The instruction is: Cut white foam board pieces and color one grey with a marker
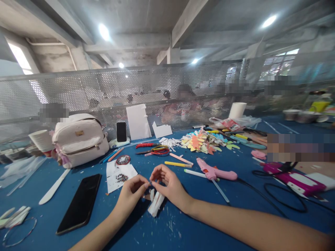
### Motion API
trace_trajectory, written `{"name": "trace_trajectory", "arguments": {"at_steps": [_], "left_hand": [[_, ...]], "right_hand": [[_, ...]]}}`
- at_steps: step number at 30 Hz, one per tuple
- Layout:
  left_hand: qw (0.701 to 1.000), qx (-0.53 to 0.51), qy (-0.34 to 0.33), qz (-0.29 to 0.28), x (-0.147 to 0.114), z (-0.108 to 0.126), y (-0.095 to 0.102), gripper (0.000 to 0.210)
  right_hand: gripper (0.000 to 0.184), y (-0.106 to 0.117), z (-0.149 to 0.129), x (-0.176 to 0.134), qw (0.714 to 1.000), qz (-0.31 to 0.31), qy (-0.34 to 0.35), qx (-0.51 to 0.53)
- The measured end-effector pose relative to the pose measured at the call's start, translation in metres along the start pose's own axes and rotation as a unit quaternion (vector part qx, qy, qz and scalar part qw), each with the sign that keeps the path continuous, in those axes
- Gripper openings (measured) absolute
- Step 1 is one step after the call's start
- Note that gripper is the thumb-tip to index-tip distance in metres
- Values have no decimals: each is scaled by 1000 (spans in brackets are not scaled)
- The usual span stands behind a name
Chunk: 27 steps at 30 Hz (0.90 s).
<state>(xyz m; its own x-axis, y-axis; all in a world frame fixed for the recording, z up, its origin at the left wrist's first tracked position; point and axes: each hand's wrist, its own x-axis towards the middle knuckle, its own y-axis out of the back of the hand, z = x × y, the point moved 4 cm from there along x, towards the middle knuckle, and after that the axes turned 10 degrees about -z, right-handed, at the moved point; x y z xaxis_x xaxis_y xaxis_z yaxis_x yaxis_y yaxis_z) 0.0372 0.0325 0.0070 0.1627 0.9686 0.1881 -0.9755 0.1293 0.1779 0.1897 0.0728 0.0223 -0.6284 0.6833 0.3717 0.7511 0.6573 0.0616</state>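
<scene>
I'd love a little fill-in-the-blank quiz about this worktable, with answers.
1. Near the left hand and right hand is a crumpled piece coloured ____.
2. The glue gun is coloured ____.
3. The large black phone lies on the person's ____ side.
4. The table top is coloured ____.
Missing words: white; pink; left; blue.

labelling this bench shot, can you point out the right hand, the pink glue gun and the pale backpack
Right hand [173, 187]: head view, back of the hand.
Pink glue gun [214, 173]: head view, middle of its body.
Pale backpack [80, 142]: head view, front, below the small plate.
</scene>
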Motion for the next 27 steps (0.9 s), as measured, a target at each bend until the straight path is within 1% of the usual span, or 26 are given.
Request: {"name": "trace_trajectory", "arguments": {"at_steps": [19,27], "left_hand": [[1000,1,-5,-9,0,0,-1,47],[1000,5,-5,-6,0,2,-1,45]], "right_hand": [[19,0,-1,0,1000,-5,-4,-10],[19,-1,-3,-1,1000,-4,-7,-11]]}}
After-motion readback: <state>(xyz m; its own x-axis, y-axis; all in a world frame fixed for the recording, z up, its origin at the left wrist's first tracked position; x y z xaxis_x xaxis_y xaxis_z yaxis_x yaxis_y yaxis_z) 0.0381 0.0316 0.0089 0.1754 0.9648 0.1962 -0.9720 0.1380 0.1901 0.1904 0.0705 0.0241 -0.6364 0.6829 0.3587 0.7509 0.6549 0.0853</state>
